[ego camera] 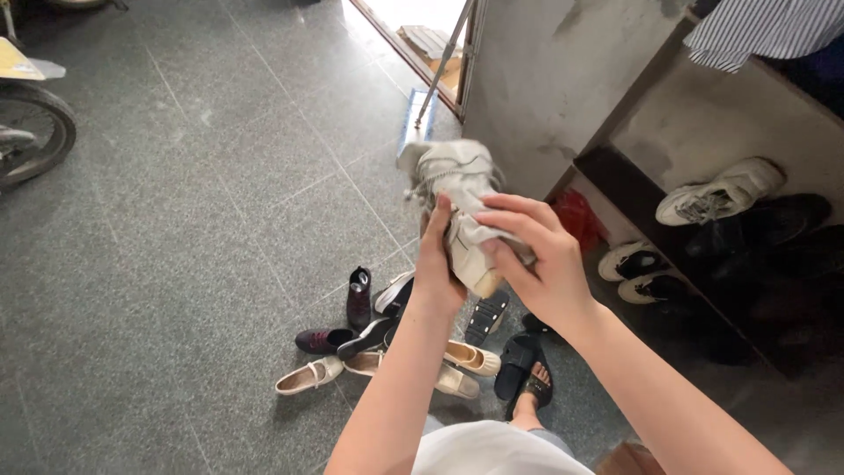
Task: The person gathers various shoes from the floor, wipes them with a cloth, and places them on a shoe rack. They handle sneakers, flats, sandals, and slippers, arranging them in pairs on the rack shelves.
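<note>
Nearest the camera, a white shirt front (492, 450) is showing at the bottom edge, with both bare forearms rising from it toward the middle of the view. Both hands are holding a white lace-up sneaker (462, 207) up in the air above the floor: the left hand (438, 268) is gripping it from the left with its fingers (442, 220) closed against the side, and the right hand (536, 259) is wrapping over it from the right, fingers (505, 224) curled across the upper. Below the hands, a loose heap of footwear is lying on the grey tiled floor (202, 220): a pair of cream flat shoes (309, 376), a dark maroon shoe (323, 339), a dark ankle boot (359, 296), a black sandal (486, 317) and a cream slip-on (472, 358). Just right of the heap, a foot in a black slide sandal (530, 387) is standing on the tiles. On the right, a low shoe rack (633, 189) is carrying a white trainer (719, 193) and a pair of white-and-black sneakers (640, 273), with darker shoes behind them. Striped cloth (760, 31) is hanging at the far right. A broom (431, 92) is leaning against the concrete wall (545, 79) beyond the sneaker, and a bicycle wheel (31, 132) is showing at the far left.
</note>
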